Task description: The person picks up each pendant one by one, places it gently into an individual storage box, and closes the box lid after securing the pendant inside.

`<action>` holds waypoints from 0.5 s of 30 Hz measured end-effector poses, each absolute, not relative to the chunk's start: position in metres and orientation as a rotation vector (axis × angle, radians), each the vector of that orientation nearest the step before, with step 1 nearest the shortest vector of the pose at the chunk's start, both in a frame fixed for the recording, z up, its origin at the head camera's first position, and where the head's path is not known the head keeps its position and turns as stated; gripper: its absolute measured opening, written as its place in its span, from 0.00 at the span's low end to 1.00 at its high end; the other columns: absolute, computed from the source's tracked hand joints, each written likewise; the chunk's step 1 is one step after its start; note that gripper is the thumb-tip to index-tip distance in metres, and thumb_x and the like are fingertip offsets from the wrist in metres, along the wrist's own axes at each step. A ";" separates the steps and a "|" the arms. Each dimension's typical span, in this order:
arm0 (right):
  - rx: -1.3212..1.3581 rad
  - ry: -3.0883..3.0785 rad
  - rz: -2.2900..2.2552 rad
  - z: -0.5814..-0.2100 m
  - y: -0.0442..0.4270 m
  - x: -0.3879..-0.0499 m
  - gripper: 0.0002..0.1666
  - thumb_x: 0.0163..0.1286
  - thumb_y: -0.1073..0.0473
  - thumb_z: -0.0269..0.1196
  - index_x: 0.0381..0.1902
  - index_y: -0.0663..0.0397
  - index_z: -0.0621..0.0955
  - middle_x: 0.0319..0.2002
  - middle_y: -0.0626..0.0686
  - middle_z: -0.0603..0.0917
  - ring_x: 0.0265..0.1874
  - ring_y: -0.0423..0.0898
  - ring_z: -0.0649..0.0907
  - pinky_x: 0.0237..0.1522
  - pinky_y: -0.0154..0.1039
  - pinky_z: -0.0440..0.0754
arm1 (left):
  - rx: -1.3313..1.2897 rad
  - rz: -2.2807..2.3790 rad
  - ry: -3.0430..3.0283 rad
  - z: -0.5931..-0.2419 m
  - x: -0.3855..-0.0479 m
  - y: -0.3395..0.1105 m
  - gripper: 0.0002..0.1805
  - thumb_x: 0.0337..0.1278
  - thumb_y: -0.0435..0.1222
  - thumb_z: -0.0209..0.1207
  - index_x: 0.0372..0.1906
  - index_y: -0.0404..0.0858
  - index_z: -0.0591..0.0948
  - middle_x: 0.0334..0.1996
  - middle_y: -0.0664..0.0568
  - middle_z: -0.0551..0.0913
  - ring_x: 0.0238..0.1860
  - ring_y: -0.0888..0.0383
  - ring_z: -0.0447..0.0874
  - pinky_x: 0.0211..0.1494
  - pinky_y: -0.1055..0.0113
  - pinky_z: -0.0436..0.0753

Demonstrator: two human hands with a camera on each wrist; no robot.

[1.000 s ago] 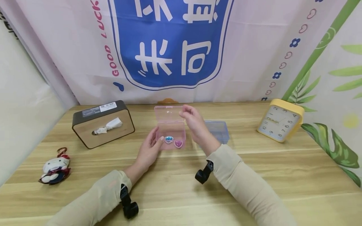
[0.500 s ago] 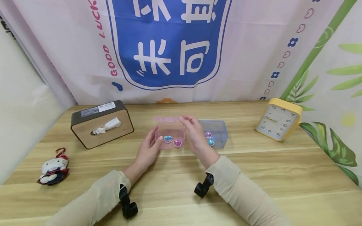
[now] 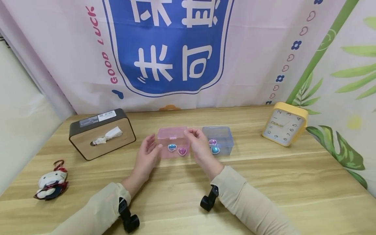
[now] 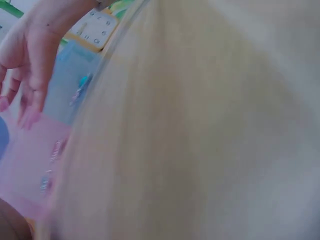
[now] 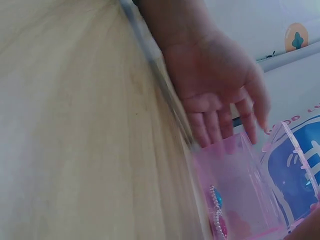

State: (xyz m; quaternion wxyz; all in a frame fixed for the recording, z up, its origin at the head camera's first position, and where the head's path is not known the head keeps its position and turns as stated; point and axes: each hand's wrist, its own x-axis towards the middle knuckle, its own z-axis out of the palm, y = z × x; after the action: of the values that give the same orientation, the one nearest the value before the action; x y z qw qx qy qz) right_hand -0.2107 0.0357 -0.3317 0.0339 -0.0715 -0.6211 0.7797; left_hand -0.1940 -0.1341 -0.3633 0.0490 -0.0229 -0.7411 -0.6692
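Observation:
In the head view, a clear pink plastic box (image 3: pixel 163 154) stands on the table with its hinged lid (image 3: pixel 168 131) lowered, though the right wrist view shows the lid (image 5: pixel 290 175) still tilted. Inside lie a blue jewel with a beaded edge (image 3: pixel 171 148) and a pink heart-shaped one (image 3: pixel 182 151). My left hand (image 3: pixel 144 160) is at the box's left side, fingers loosely extended, fingertips against or close to the wall. At the right corner, my right hand (image 3: pixel 202 150) pinches the lid's edge between thumb and fingers; the exact contact is partly hidden.
A clear blue box (image 3: pixel 225 140) stands just right, holding a purple jewel (image 3: pixel 212 142) and a teal one (image 3: pixel 215 150). A tissue box (image 3: pixel 102 133) and plush keychain (image 3: pixel 52 185) are at left. A yellow clock (image 3: pixel 285 124) stands at right, a printed curtain behind.
My right hand has swung the pink box's lid from upright down over the box. My left hand has drawn slightly back from the front left corner, its thumb off the box's front.

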 end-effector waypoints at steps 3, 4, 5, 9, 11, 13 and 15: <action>-0.211 -1.916 2.398 -0.334 0.035 -0.209 0.13 0.63 0.64 0.59 0.45 0.63 0.74 0.41 0.51 0.76 0.46 0.46 0.75 0.60 0.40 0.72 | -0.060 -2.171 -2.118 -0.354 -0.194 -0.137 0.30 0.63 0.33 0.50 0.69 0.37 0.57 0.68 0.38 0.56 0.68 0.44 0.56 0.72 0.53 0.58; -0.213 -1.923 2.399 -0.334 0.034 -0.208 0.15 0.63 0.64 0.58 0.47 0.63 0.74 0.43 0.52 0.76 0.48 0.47 0.75 0.61 0.40 0.72 | -0.051 -2.203 -2.096 -0.351 -0.194 -0.137 0.30 0.64 0.34 0.49 0.69 0.38 0.58 0.69 0.39 0.56 0.69 0.46 0.56 0.72 0.54 0.58; -0.212 -1.928 2.404 -0.335 0.034 -0.208 0.17 0.64 0.64 0.58 0.50 0.63 0.73 0.46 0.54 0.76 0.50 0.48 0.75 0.62 0.41 0.71 | -0.035 -2.230 -2.091 -0.348 -0.195 -0.137 0.29 0.65 0.36 0.48 0.69 0.39 0.58 0.69 0.41 0.56 0.69 0.48 0.55 0.72 0.55 0.58; -0.206 -1.966 2.419 -0.339 0.035 -0.204 0.26 0.65 0.62 0.56 0.60 0.63 0.67 0.59 0.59 0.71 0.61 0.53 0.70 0.67 0.44 0.65 | 0.045 -2.277 -2.132 -0.344 -0.197 -0.133 0.27 0.68 0.43 0.46 0.70 0.43 0.59 0.70 0.46 0.57 0.70 0.52 0.55 0.72 0.59 0.57; -0.204 -1.981 2.426 -0.341 0.035 -0.202 0.30 0.66 0.61 0.55 0.65 0.62 0.64 0.64 0.61 0.66 0.65 0.54 0.65 0.69 0.46 0.60 | 0.073 -2.266 -2.168 -0.346 -0.198 -0.131 0.27 0.69 0.44 0.45 0.70 0.43 0.59 0.70 0.48 0.57 0.70 0.52 0.54 0.73 0.59 0.57; -0.193 -1.990 2.434 -0.343 0.035 -0.201 0.33 0.67 0.60 0.54 0.67 0.62 0.60 0.68 0.61 0.61 0.68 0.56 0.60 0.71 0.48 0.55 | 0.088 -2.255 -2.191 -0.349 -0.197 -0.128 0.27 0.69 0.44 0.44 0.70 0.44 0.58 0.71 0.49 0.56 0.71 0.52 0.52 0.73 0.58 0.55; -0.181 -1.994 2.448 -0.345 0.034 -0.200 0.34 0.68 0.58 0.52 0.69 0.61 0.58 0.70 0.61 0.58 0.69 0.56 0.57 0.71 0.49 0.52 | 0.092 -2.258 -2.179 -0.353 -0.197 -0.125 0.27 0.70 0.44 0.43 0.70 0.44 0.58 0.71 0.49 0.56 0.71 0.51 0.50 0.74 0.57 0.53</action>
State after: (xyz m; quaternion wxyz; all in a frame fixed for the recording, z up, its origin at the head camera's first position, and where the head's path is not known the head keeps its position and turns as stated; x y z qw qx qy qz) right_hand -0.1997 0.0336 -0.3453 -0.0104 -0.0571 -0.6304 0.7741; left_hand -0.1968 -0.1246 -0.3528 0.0012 0.0292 -0.6940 -0.7194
